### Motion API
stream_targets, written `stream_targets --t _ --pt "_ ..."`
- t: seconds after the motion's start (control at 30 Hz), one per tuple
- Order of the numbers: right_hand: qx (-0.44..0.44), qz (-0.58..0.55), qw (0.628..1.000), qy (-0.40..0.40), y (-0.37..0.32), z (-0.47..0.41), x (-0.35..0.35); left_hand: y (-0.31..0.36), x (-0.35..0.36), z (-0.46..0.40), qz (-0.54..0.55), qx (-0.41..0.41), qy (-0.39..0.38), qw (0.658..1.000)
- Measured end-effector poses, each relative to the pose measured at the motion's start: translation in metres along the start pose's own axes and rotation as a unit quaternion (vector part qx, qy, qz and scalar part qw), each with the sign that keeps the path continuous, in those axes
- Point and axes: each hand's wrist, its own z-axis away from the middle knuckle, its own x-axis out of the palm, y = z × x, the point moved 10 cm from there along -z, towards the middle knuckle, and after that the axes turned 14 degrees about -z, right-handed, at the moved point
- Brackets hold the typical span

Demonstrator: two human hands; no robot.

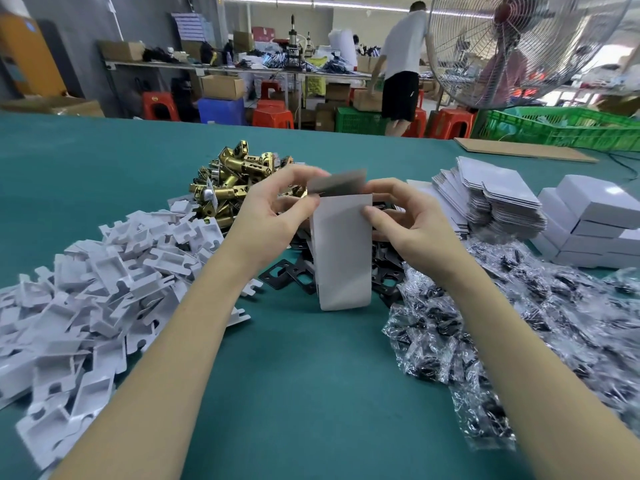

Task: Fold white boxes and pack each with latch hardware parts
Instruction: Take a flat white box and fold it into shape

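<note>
I hold a white box (343, 251) upright above the green table (304, 375), its top flap open and tilted back. My left hand (273, 216) grips its upper left edge, fingers at the flap. My right hand (405, 216) pinches the upper right edge. Behind my left hand lies a pile of brass latch bolts (232, 181). Black strike plates (294, 275) lie under the box. White plastic inserts (93, 289) are heaped at the left. Clear bags of black screws (519, 334) spread at the right.
A stack of flat unfolded boxes (491, 195) and several closed white boxes (595, 220) stand at the right. A sheet of cardboard (519, 152) lies at the far edge. Beyond the table are a large fan (512, 46), a green crate (568, 128) and a standing person (401, 64).
</note>
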Motion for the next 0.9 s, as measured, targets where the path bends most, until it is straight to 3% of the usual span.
stream_targets --t 0.53,0.73,0.9 --pt "0.012 -0.019 0.999 -0.033 -0.006 0.000 0.012 -0.002 0.003 0.001 0.040 -0.061 -0.008 0.997" --pt "0.012 -0.004 0.999 -0.051 -0.011 -0.001 0.014 -0.005 0.009 0.000 0.023 -0.083 -0.070 0.994" --pt "0.017 0.017 0.996 -0.083 -0.014 0.000 0.022 -0.006 0.011 0.001 0.059 -0.099 -0.070 0.991"
